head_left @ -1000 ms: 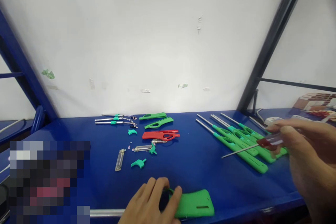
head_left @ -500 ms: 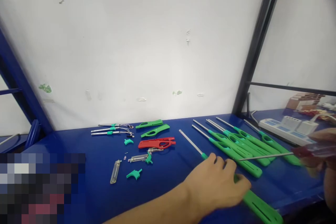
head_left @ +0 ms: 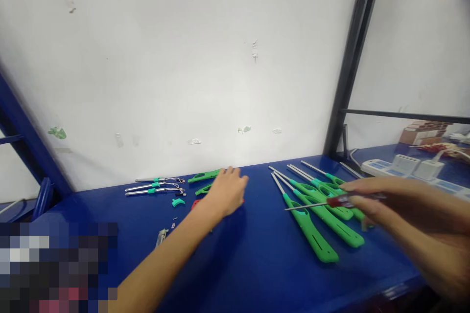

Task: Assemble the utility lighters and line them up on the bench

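My left hand (head_left: pixel 225 193) reaches over the green half shells (head_left: pixel 203 175) and the red shell (head_left: pixel 196 203), mostly covering them; its fingers are bent, and whether they grip anything is hidden. At the right, my right hand (head_left: pixel 382 200) is closed on a screwdriver (head_left: pixel 336 201) whose thin shaft points left over the green lighters. Several green lighters (head_left: pixel 312 232) with metal tubes lie side by side there. Metal tubes with wires (head_left: pixel 152 185) rest at the back left, near a teal trigger (head_left: pixel 178 202). A clear tank (head_left: pixel 161 237) shows partly behind my left forearm.
A white power strip (head_left: pixel 382 167) with plugs stands at the right, behind my right hand. A dark post (head_left: pixel 348 63) rises at the back right, and a blue post (head_left: pixel 33 132) at the left. The white wall (head_left: pixel 165 58) closes off the back of the blue table (head_left: pixel 257 254).
My left hand has let go of a green lighter, now lying beside the others, and moved left to the shells. The screwdriver in my right hand has moved left.
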Tool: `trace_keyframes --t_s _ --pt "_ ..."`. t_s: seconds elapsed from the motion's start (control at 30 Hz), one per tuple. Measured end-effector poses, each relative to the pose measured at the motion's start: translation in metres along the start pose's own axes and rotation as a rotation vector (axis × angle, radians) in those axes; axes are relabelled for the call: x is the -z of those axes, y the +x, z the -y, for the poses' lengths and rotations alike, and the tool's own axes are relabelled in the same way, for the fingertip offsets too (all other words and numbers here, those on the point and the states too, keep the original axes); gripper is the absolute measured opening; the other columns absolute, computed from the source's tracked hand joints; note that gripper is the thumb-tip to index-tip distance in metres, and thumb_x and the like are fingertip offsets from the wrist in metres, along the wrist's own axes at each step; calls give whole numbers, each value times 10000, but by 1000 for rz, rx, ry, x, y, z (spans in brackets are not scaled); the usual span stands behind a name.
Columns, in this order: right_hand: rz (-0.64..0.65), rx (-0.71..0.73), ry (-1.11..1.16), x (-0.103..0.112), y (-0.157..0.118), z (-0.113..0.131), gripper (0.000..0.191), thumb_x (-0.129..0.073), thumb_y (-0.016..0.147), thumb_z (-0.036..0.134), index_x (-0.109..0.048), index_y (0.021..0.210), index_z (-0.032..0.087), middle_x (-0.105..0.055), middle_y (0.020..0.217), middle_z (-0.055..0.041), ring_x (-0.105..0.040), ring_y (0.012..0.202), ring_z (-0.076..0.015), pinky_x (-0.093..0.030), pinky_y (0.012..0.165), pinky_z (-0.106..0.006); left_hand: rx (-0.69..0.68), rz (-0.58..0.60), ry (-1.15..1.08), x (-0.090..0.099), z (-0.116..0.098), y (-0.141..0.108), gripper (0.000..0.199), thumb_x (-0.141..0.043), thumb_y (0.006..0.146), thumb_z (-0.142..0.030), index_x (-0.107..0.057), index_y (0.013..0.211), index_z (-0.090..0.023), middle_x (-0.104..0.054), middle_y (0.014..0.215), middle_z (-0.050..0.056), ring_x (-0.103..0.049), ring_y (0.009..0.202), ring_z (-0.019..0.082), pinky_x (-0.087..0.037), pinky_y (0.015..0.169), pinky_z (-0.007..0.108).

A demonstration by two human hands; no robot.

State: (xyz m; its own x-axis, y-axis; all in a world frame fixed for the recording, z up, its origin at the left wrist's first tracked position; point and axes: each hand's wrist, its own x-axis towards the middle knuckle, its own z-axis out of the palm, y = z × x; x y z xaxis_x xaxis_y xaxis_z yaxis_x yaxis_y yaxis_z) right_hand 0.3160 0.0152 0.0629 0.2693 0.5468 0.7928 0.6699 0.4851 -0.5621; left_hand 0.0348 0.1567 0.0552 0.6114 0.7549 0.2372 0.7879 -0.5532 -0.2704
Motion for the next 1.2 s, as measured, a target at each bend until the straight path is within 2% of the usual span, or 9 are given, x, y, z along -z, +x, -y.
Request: trace_keyframes --t_s 0.1,0.2,0.43,0.63,0.77,0.87,1.0,1.1,1.2 --pt "204 96 40 -19 0 24 253 -826 870 604 -859 880 353 -866 886 14 -831 755 -241 -668 580 -249 171 90 -59 -16 48 -7 342 -710 1054 -371 -667 1335 -181 -683 1346 111 -709 1138 274 -618 963 494" --pt "372 101 142 -37 -1 26 216 -826 890 562 -864 869 350 -870 882 6 -832 746 -239 -677 616 -258 277 159 -162 -34 80 -12 348 -707 1057 -375 -662 1344 -183 -683 1344 110 -713 1122 268 -626 946 483" --pt "712 36 114 -63 -7 16 83 -763 975 394 -828 963 343 -852 980 45 -798 848 -188 -617 760 -251 322 227 -359 -53 101 -12 349 -704 1057 -398 -670 1327 -180 -692 1322 104 -718 1105 268 -628 935 473" --pt "989 -30 -63 -79 -14 -3 169 -706 984 280 -794 1114 342 -837 1063 33 -772 951 -226 -550 835 -311 367 241 -364 -51 95 -9 350 -710 1054 -382 -665 1340 -184 -683 1345 109 -712 1126 271 -624 950 483" --pt "1059 28 -148 -92 -20 -17 167 -684 982 266 -787 1096 330 -829 1056 6 -756 968 -266 -522 837 -346 406 236 -345 -44 86 -11 355 -713 1052 -378 -661 1345 -184 -682 1346 110 -713 1121 270 -627 942 480" --pt "1070 51 -145 -98 -21 -21 177 -638 1007 279 -777 1112 316 -823 1066 -12 -752 963 -270 -530 841 -353 416 192 -344 -31 84 -13 363 -715 1050 -378 -659 1349 -180 -680 1347 111 -713 1121 272 -628 941 480" --pt "1068 49 -144 -99 -19 -24 197 -634 1002 283 -773 1135 325 -820 1088 -7 -756 994 -266 -545 851 -345 386 91 -362 3 77 -26 327 -710 1052 -387 -681 1305 -183 -691 1324 101 -712 1112 269 -623 942 469" --pt "1049 42 -162 -96 -16 -27 205 -639 988 277 -778 1133 317 -821 1101 -16 -758 1020 -277 -549 854 -348 324 22 -390 31 52 -54 268 -735 1004 -335 -714 1202 -155 -727 1191 98 -711 1075 270 -598 958 468" --pt "1027 43 -180 -96 -15 -32 210 -627 984 269 -782 1124 296 -818 1112 -38 -755 1029 -296 -547 860 -367 246 -15 -423 40 7 -97 251 -700 914 -260 -746 1151 -189 -733 1123 90 -711 1011 272 -595 941 433"
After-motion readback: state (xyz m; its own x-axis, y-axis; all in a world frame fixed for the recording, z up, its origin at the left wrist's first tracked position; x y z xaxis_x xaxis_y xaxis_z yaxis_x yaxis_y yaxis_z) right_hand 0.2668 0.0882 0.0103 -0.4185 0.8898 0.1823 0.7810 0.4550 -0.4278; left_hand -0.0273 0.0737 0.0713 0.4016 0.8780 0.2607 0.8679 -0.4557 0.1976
